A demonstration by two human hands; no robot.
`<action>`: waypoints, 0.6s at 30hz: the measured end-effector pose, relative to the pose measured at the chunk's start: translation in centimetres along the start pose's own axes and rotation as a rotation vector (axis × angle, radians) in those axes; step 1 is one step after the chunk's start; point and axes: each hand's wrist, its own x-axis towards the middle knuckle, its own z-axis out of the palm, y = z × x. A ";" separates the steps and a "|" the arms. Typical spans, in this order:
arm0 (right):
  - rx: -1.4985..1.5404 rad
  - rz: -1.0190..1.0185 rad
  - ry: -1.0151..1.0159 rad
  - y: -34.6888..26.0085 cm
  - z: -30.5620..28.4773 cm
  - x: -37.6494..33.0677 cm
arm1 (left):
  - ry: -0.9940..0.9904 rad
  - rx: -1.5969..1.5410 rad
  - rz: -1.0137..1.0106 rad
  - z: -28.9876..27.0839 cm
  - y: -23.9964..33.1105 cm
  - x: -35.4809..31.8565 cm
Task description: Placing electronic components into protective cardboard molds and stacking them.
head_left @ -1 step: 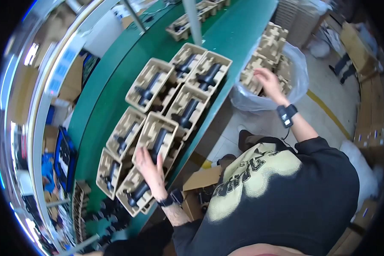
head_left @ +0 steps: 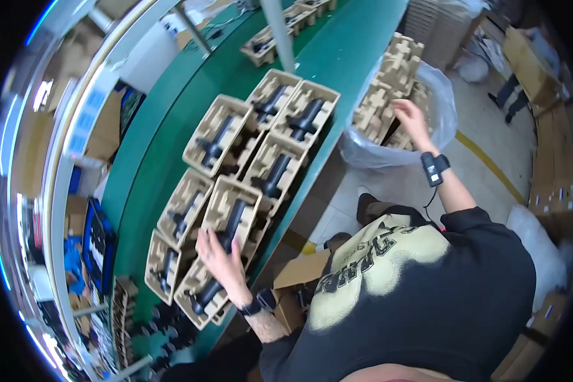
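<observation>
My left hand point(head_left: 221, 260) lies over the near end of a beige moulded-pulp tray point(head_left: 218, 202), fingers stretched and thumb apart. A black tube-shaped part point(head_left: 235, 219) rests inside that tray. This tray sits on top of others, and a lower tray with a black part point(head_left: 205, 296) shows beside my wrist. My right hand point(head_left: 412, 121) reaches into a clear plastic bag point(head_left: 444, 95) holding several pulp trays. Its fingers are bent around the edge of one pulp tray point(head_left: 374, 108); the fingertips are partly hidden.
Several more filled trays point(head_left: 216, 135) stand stacked along the green bench point(head_left: 137, 197). A metal post point(head_left: 277, 35) rises at the far end. Below the bench edge sits an open cardboard box point(head_left: 299, 270). Another person point(head_left: 512, 95) stands at the far right beside cartons.
My right hand has shifted right over the bag, and its fingers have bent. My left hand stays on the tray, its fingers slightly farther left. The whole view has moved a little.
</observation>
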 end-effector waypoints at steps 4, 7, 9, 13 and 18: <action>-0.186 0.306 0.220 12.6 -13.5 3.7 | 0.076 -0.650 -0.016 3.8 12.7 2.9; 0.290 0.734 -0.061 14.4 -10.8 4.5 | -0.501 -1.054 -0.139 11.5 26.1 7.1; 0.565 0.898 -0.245 15.0 -6.4 5.8 | -0.332 -0.948 0.030 22.2 31.6 9.1; 0.836 0.824 -0.064 20.4 -0.3 4.6 | -0.389 -0.561 0.201 32.3 38.7 12.5; 0.999 1.157 0.064 22.4 0.6 5.4 | -0.641 -0.447 0.220 33.2 41.2 15.4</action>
